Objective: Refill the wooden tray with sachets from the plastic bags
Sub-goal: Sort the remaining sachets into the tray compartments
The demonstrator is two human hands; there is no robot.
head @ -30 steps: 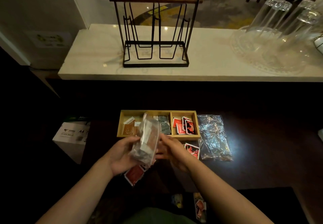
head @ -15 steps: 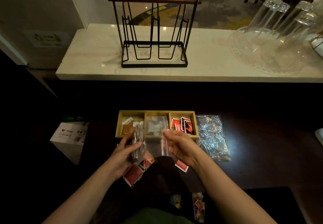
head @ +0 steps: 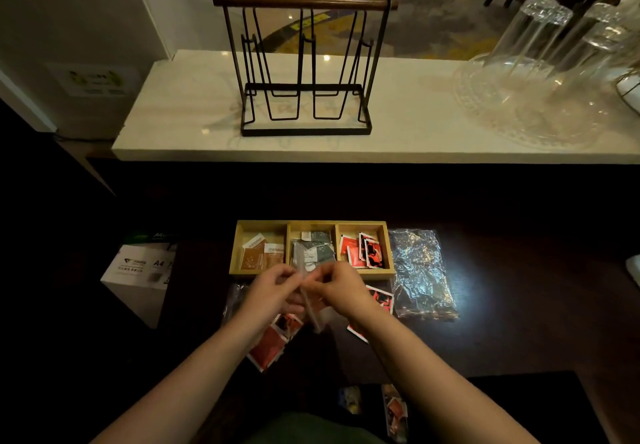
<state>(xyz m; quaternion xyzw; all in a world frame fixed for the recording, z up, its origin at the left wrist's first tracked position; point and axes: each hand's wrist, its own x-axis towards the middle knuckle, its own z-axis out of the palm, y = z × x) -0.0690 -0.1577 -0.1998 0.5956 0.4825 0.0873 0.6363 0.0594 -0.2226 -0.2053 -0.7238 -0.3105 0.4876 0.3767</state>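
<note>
Whereas half a second earlier the two hands were apart with a clear plastic bag stretched flat between them, they have now come together at the near edge of the wooden tray. Left hand and right hand each pinch the bag with closed fingertips, and the film, formerly spread wide, is gathered into a narrow, crumpled strip that hangs down between the wrists. Whether any sachets are inside it cannot be told.

Tray, unmoved on the dark desk, has three compartments: brown and white sachets in the left one, grey sachets in the middle one, red sachets in the right one. The middle compartment, earlier screened by the stretched bag, is now open to view.

Loose red sachets lie on the desk under and beside the hands, one just right of the right wrist. A second, crinkled plastic bag lies flat immediately right of the tray, unchanged. Behind, on the pale marble shelf, stand a black wire rack and upturned glasses. A white A4 box sits at lower left.
</note>
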